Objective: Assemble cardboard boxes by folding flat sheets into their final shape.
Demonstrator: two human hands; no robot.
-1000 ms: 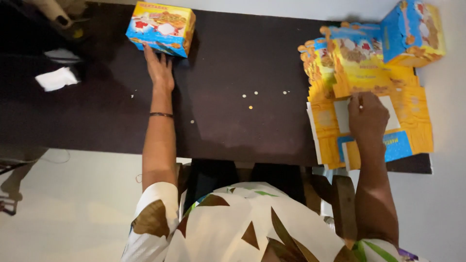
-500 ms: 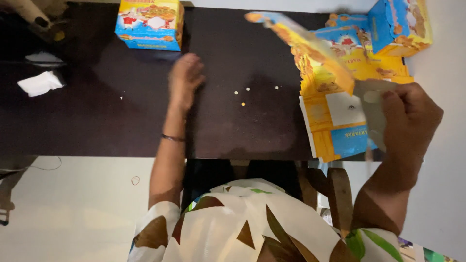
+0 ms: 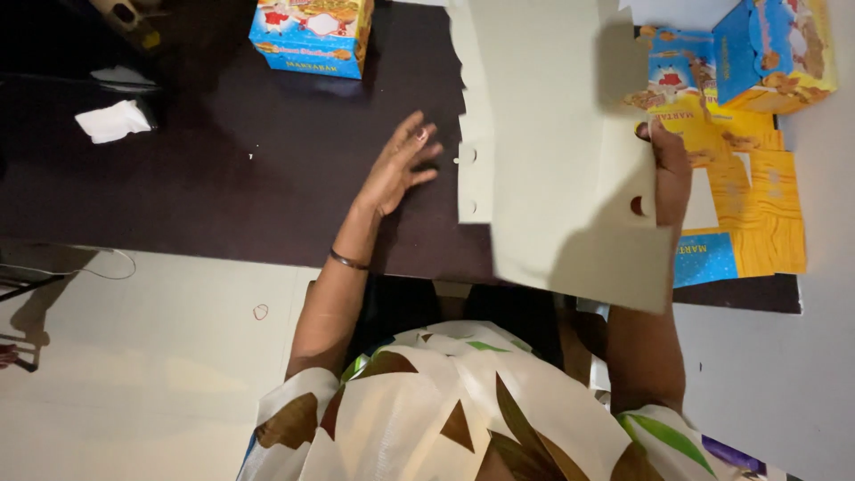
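My right hand [image 3: 670, 169] grips the right edge of a flat, unfolded carton blank [image 3: 552, 151], held up over the dark table [image 3: 223, 178] with its plain pale inner side facing me. My left hand [image 3: 405, 165] hovers just left of the blank with fingers spread, holding nothing. A finished blue and yellow box [image 3: 312, 31] stands at the far edge of the table, well beyond my left hand. A stack of flat printed blanks [image 3: 748, 214] lies at the right end of the table, partly hidden by the raised blank.
Another assembled blue and yellow box [image 3: 775, 53] sits on the stack at the far right. A crumpled white paper [image 3: 111, 120] lies at the table's left. The table's near edge runs above a pale floor [image 3: 134, 356].
My right hand lifted a blank off the stack and swung it left, turning its plain side toward me. My left hand drew back from the far box toward the blank.
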